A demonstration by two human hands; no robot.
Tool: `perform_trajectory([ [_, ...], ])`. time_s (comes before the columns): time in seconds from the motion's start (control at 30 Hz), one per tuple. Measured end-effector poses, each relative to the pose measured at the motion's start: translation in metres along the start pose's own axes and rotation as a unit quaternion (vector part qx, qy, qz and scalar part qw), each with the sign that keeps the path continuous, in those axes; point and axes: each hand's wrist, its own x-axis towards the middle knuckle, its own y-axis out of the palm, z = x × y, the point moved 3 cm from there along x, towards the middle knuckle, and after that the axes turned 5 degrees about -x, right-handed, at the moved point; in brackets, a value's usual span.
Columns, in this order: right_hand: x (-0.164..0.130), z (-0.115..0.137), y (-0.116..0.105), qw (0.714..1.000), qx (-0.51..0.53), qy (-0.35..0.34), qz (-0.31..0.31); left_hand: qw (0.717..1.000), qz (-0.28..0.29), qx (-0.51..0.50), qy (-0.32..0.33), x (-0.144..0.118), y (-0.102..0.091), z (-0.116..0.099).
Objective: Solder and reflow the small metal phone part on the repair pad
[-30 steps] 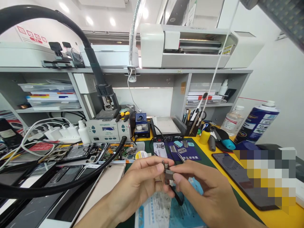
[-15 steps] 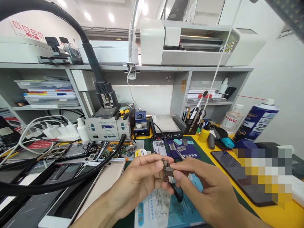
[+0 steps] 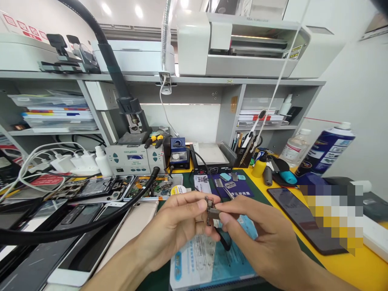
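My left hand [image 3: 174, 232] and my right hand [image 3: 260, 238] meet above the green mat, fingertips together. Between them they pinch a small electronic part [image 3: 211, 212], a dark little board with a grey metal piece on it. The left thumb and forefinger hold its left side, and the right thumb and forefinger grip the metal piece. A thin black tool [image 3: 223, 241] pokes down under my right hand. Below the hands lies a blue and white printed packet [image 3: 206, 262].
Opened phones [image 3: 91, 190] and phone panels cover the left of the bench, crossed by a thick black hose [image 3: 75, 230]. A soldering station [image 3: 133, 157] and heating plate [image 3: 210, 155] stand behind. A dark phone [image 3: 300, 218], a spray can [image 3: 325, 149] and a clear bottle [image 3: 295, 147] are at the right.
The view has tilted slightly, so everything sits a little lower and farther left. Both hands keep the same pinch on the small part, shifted slightly up and left.
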Motion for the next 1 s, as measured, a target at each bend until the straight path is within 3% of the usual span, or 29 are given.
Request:
perform_trajectory([
  [0.83, 0.001, 0.001, 0.001, 0.999, 0.044, 0.017, 0.025, 1.000, 0.001, -0.003, -0.003, -0.001, 0.001, 0.000],
  [1.0, 0.003, -0.008, -0.005, 0.997, 0.049, 0.047, -0.045, 0.999, -0.035, 0.001, 0.008, 0.000, -0.004, -0.005],
])
